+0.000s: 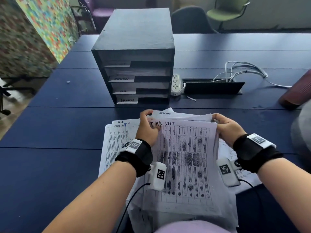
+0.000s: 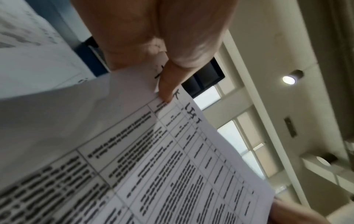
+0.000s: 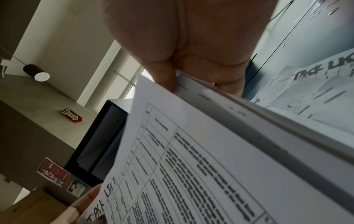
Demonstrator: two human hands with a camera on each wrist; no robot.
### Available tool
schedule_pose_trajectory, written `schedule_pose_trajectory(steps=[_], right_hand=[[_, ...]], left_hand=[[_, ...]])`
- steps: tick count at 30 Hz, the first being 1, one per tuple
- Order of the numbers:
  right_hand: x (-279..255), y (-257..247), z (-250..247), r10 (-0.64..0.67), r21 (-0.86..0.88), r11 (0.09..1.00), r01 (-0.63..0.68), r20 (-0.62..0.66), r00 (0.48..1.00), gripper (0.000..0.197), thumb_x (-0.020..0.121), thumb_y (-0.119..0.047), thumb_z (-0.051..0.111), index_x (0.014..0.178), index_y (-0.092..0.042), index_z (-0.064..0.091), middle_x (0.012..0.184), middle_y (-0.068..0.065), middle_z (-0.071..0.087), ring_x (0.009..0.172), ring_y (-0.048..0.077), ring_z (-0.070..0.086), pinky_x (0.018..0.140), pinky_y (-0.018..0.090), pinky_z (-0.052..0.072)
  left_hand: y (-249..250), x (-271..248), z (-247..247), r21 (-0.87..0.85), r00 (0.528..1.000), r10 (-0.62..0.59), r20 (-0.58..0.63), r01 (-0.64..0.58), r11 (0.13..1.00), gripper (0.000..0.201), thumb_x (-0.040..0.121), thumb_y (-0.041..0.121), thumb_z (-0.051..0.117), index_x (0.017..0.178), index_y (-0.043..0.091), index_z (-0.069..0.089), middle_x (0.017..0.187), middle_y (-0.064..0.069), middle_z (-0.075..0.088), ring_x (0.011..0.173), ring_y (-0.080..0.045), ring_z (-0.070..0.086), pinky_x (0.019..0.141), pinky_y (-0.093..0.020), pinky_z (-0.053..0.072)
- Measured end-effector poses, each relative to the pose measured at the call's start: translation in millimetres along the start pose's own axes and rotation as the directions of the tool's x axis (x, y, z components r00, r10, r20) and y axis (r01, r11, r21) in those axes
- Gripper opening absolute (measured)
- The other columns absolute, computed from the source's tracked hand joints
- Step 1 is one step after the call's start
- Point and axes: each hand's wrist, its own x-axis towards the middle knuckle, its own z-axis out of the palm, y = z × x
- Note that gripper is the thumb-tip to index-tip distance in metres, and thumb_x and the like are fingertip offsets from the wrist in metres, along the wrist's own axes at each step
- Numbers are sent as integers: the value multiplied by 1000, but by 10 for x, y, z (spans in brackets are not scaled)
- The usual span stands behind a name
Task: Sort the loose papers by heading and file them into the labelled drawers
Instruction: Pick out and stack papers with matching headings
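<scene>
A stack of printed papers (image 1: 185,158) is held up in front of me, its top sheet headed "TASK LIST" over a table of text. My left hand (image 1: 148,126) pinches the stack's top left corner, thumb on the heading (image 2: 166,84). My right hand (image 1: 225,126) grips the top right corner, thumb on the front (image 3: 166,80). More sheets (image 1: 116,140) headed "SECURITY" and "HR" lie on the table at the left, and others (image 3: 316,91) at the right. The dark drawer unit (image 1: 136,61) stands beyond, with white labels; "ADMIN" (image 1: 121,79) and "SECURITY" (image 1: 127,100) are readable.
The dark blue table (image 1: 50,165) stretches all round. Right of the unit lie a white power strip (image 1: 175,84), a black cable tray (image 1: 213,87) and white cables (image 1: 244,71). Chairs (image 1: 227,12) stand behind the table. A reddish object (image 1: 297,91) sits at the right edge.
</scene>
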Motion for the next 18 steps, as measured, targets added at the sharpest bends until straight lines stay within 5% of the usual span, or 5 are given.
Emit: schedule_pose_trajectory(steps=[2, 5, 8, 13, 18], right_hand=[[23, 27, -18, -12, -4, 1000, 12, -31, 999, 29, 78, -52, 63, 84, -24, 65, 76, -3, 67, 67, 15, 61, 62, 22, 51], [67, 86, -69, -35, -216, 976, 24, -46, 998, 58, 64, -82, 50, 96, -35, 64, 95, -3, 69, 91, 20, 63, 88, 42, 49], [97, 20, -61, -102, -587, 807, 66, -29, 994, 38, 72, -62, 62, 102, -40, 57, 99, -4, 67, 92, 21, 61, 88, 40, 49], [15, -233, 167, -219, -960, 176, 217, 176, 960, 40, 83, -51, 57, 121, -38, 53, 117, -10, 55, 117, 15, 45, 107, 37, 20], [-41, -94, 326, -162, -935, 199, 294, 264, 951, 20, 93, -35, 48, 106, -21, 56, 101, -9, 63, 90, 16, 56, 102, 31, 28]], left_hand=[[-45, 7, -33, 74, 997, -66, 25, 64, 995, 55, 85, 6, 64, 125, 29, 34, 80, 4, 49, 67, -4, 50, 53, -8, 39], [-127, 43, -45, 57, 984, -176, 41, 174, 983, 47, 83, 6, 68, 123, 19, 47, 76, -3, 56, 71, -9, 50, 75, -24, 48], [-126, 33, -16, -49, 973, -211, 96, 216, 975, 44, 81, -2, 67, 122, 10, 55, 81, -4, 61, 73, -7, 51, 84, -25, 46], [-71, -55, 23, -94, 971, -128, 201, 149, 984, 31, 81, 1, 68, 106, 18, 61, 93, -2, 66, 88, -15, 59, 85, -26, 51], [-14, -113, -86, -146, 951, -125, 282, 171, 974, 45, 80, -23, 40, 93, 13, 64, 83, 1, 65, 80, -8, 62, 69, -18, 52]])
